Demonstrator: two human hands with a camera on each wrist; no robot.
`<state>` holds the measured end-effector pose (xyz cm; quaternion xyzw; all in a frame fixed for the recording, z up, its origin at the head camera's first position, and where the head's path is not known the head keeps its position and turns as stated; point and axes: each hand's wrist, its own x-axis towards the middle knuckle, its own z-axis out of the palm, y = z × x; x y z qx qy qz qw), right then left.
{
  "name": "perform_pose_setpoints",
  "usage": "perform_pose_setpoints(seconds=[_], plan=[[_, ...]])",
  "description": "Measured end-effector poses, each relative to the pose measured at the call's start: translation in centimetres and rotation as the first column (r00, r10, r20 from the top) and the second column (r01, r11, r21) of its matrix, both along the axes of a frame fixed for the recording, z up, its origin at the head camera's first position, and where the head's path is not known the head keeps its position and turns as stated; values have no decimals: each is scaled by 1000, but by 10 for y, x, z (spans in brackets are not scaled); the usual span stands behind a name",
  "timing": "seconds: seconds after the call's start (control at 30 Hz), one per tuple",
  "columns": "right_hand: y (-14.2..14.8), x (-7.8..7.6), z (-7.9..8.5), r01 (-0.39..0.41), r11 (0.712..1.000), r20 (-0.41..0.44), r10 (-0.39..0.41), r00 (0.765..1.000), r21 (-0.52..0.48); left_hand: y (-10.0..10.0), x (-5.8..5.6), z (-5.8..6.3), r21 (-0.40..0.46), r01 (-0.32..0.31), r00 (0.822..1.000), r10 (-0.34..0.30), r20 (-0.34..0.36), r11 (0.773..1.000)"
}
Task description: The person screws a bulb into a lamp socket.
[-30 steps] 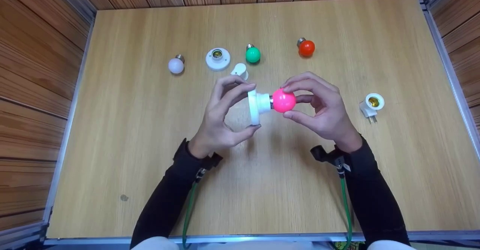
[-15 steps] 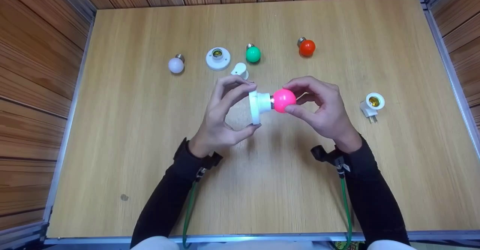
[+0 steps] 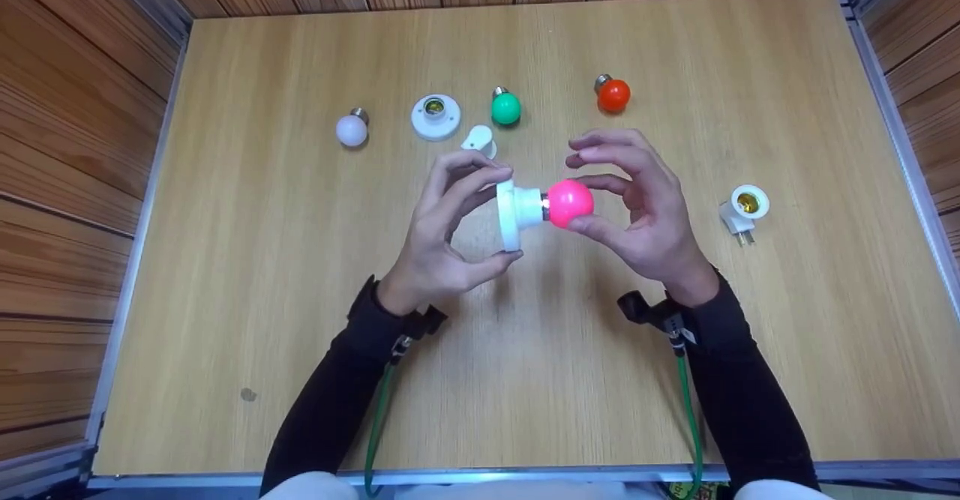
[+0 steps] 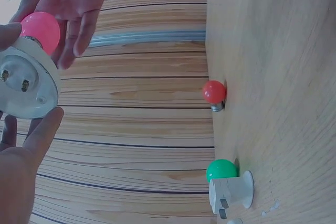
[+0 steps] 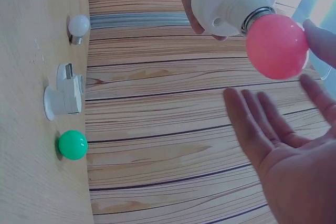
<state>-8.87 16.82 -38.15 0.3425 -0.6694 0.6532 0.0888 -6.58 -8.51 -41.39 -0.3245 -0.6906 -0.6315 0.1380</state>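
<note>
My left hand grips the round base of a white lamp holder between thumb and fingers, holding it sideways above the table. A pink light bulb sits at the holder's mouth, part of its metal thread still showing. My right hand is around the bulb's right side. Its thumb touches the bulb, while several fingers stand spread and apart from it in the right wrist view. Brass contacts show on the holder's underside in the left wrist view.
On the table lie a white bulb, a green bulb and a red bulb. A round lamp holder and a white plug-in socket are beyond my left hand. Another plug-in socket stands at the right.
My right hand's fingers first close around the pink bulb, then loosen and spread away from it. The left hand and lamp holder stay nearly still.
</note>
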Motion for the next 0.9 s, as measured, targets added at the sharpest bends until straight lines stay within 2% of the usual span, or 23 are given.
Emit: perform_pose_setpoints(seconds=[0.2, 0.43, 0.9], plan=[[-2, 0, -3, -35, 996, -80, 27, 996, -88, 0, 0, 0, 1, 5, 1000, -5, 2, 1000], [-4, -2, -5, -12, 994, -175, -8, 985, -110, 0, 1, 0, 12, 10, 1000, -10, 9, 1000], [6, -3, 2, -50, 997, -166, 59, 984, 57, 0, 1, 1, -7, -7, 999, 7, 47, 1000]])
